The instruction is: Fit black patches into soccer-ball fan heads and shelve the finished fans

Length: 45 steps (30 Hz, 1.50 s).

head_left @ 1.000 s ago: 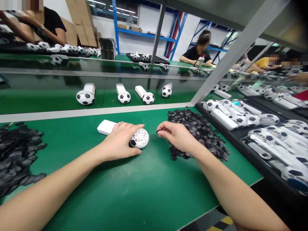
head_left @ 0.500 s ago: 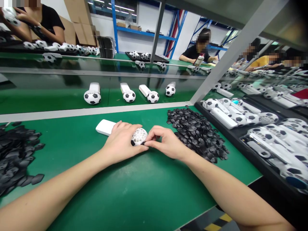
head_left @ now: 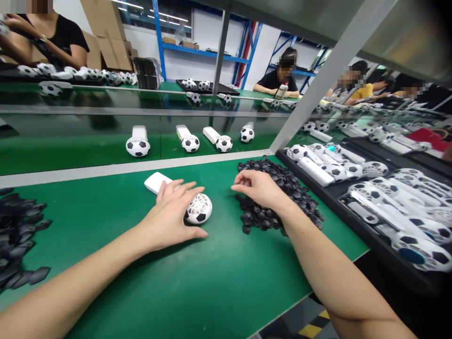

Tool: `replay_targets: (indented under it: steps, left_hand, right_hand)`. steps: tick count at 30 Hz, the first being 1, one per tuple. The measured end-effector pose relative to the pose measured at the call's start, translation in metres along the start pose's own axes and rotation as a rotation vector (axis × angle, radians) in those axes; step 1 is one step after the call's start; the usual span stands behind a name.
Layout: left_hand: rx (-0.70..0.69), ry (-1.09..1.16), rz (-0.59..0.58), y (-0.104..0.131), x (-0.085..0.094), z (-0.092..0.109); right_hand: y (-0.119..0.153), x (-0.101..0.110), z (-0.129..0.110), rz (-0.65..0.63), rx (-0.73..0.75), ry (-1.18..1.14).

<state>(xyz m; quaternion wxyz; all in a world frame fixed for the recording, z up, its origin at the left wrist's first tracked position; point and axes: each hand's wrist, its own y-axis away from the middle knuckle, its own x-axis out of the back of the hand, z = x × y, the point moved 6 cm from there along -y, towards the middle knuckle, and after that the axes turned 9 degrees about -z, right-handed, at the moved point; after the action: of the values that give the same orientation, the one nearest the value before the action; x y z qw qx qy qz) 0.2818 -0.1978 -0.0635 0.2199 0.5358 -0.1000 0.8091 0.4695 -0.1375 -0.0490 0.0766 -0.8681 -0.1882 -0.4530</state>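
Note:
A white handheld device with a football-patterned round head [head_left: 199,208] lies on the green tabletop [head_left: 183,278]. Its head has black patches along the near side and an open white lattice on top. My left hand [head_left: 169,205] rests over the part between head and handle, fingers spread and thumb off the ball. To the right, my right hand [head_left: 259,186] hovers at the left edge of a pile of black pieces [head_left: 300,197], its thumb and fingertips together. Whatever is between those fingertips, if anything, is hidden.
A second black pile [head_left: 17,235] lies at the left. Several finished-looking football devices [head_left: 190,142] sit on the strip behind a pale rail [head_left: 106,167]. A black tray [head_left: 339,202] full of devices stands at the right, beside a slanted post [head_left: 318,89]. Co-workers sit beyond.
My right hand has left the ball and moved right to the black pile. My left hand's fingers and thumb have spread, and more black patches show on the ball.

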Motion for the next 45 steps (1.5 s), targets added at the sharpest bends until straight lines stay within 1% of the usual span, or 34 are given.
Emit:
replay_targets:
  steps: [1, 3, 5, 7, 11, 13, 15, 17, 19, 21, 22, 24, 27, 30, 32, 34, 40, 43, 45]
  left_hand:
    - [0.038, -0.019, 0.019, 0.001, 0.000, -0.002]
    - [0.065, -0.031, 0.018, 0.001, -0.002, -0.002]
    - [0.024, -0.010, -0.041, 0.001, -0.006, 0.000]
    - [0.000, 0.030, -0.088, 0.002, -0.009, 0.003]
    - [0.022, 0.156, -0.074, 0.005, -0.012, 0.008]
    - [-0.019, 0.194, -0.089, 0.006, -0.013, 0.011]
    - [-0.088, 0.211, -0.121, 0.005, -0.012, 0.012]
    - [-0.136, 0.224, -0.142, 0.003, -0.008, 0.009]
    - [-0.146, 0.239, -0.146, 0.001, -0.004, 0.004]
    - [-0.139, 0.263, -0.135, 0.000, -0.001, 0.001]
    - [-0.136, 0.278, -0.124, -0.001, -0.001, 0.000]
    - [-0.142, 0.306, -0.099, -0.003, -0.001, 0.000]
    - [-0.176, 0.321, -0.083, -0.003, -0.003, 0.004]
    - [-0.205, 0.324, -0.073, -0.003, -0.003, 0.008]
    - [-0.207, 0.329, -0.060, -0.003, -0.003, 0.009]
    - [-0.201, 0.338, -0.048, -0.003, -0.003, 0.009]
    - [-0.157, 0.375, -0.029, -0.002, -0.005, 0.009]
    - [-0.125, 0.368, 0.002, -0.002, -0.005, 0.009]
    - [-0.111, 0.353, 0.000, -0.002, -0.005, 0.009]
  right_hand:
    - [0.001, 0.006, 0.006, 0.011, -0.038, 0.070]
    - [0.003, 0.008, 0.014, -0.036, -0.084, 0.170]
    - [0.004, 0.001, 0.015, -0.114, -0.103, 0.250]
    - [0.006, -0.007, 0.009, -0.159, -0.092, 0.362]
    - [0.010, -0.025, -0.014, -0.137, -0.007, 0.704]
    - [0.011, -0.033, -0.020, -0.111, 0.021, 0.836]
    - [0.009, -0.036, -0.020, -0.071, 0.038, 0.877]
    - [0.007, -0.034, -0.018, -0.024, 0.065, 0.791]
    - [0.007, -0.028, -0.019, 0.011, 0.147, 0.554]
    - [0.012, -0.023, -0.028, 0.016, 0.285, 0.237]
    - [0.015, -0.022, -0.035, -0.001, 0.368, 0.098]
    - [0.023, -0.024, -0.052, -0.069, 0.532, -0.091]
    - [0.032, -0.032, -0.070, -0.148, 0.705, -0.205]
    - [0.032, -0.041, -0.076, -0.130, 0.759, -0.193]
    - [0.030, -0.045, -0.077, -0.109, 0.764, -0.160]
    - [0.028, -0.047, -0.075, -0.094, 0.729, -0.162]
    - [0.018, -0.053, -0.060, -0.113, 0.497, -0.373]
    - [0.008, -0.056, -0.049, -0.145, 0.397, -0.396]
    - [-0.001, -0.050, -0.036, -0.131, 0.323, -0.341]
